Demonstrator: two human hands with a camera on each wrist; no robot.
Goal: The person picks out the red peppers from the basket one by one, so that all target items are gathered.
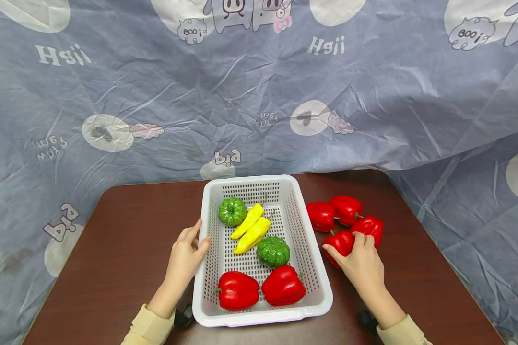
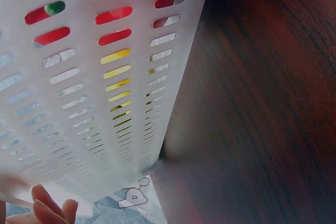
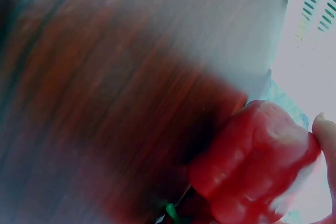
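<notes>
My right hand [image 1: 364,261] grips a red bell pepper [image 1: 339,243], thumb on its left side and fingers on its right. In the right wrist view, that pepper [image 3: 257,163] appears large, with the thumb [image 3: 326,135] against it. More red bell peppers [image 1: 347,209] lie just beyond it on the table. My left hand [image 1: 185,254] rests at the left rim of a white perforated plastic basket [image 1: 265,317], its thumb tip over the rim. In the left wrist view, the fingers [image 2: 52,208] show low beside the basket wall [image 2: 79,93].
Inside the basket are two green ribbed pumpkin-like vegetables [image 1: 273,252], two yellow peppers [image 1: 252,235] and, at the near end, two red bell peppers [image 1: 238,291]. The dark wooden table [image 1: 125,249] ends in front of a grey-blue printed cloth [image 1: 190,105].
</notes>
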